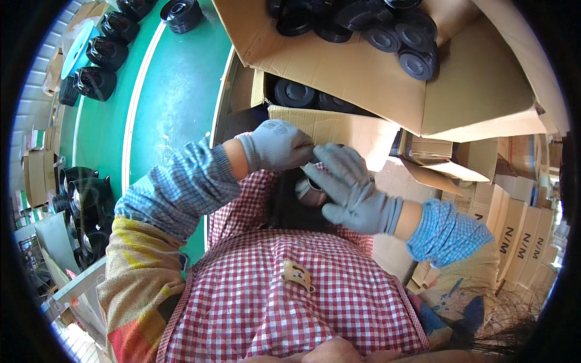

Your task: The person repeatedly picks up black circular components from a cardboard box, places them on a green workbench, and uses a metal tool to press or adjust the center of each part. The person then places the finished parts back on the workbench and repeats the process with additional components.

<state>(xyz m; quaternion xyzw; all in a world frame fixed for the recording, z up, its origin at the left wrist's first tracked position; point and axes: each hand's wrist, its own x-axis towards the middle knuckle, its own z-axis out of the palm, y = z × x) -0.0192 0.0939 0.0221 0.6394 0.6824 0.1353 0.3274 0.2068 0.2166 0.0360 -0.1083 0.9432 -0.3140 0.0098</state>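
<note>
Just beyond the checkered apron (pixel 302 254): black part with shiny round face (pixel 309 194), below left fingers, long axis unclear, nearer right hand (pixel 357 190). Right fingers loosely extended, thumb apart, reaching inward; cannot tell if gripping. Left hand (pixel 276 145) angled inward, fingers pinched together, contents hidden.

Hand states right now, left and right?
Left hand: closed, fingers curled in; can't tell if it holds anything.
Right hand: fingers extended, thumb apart, by the shiny part; grip can't be told.
</note>
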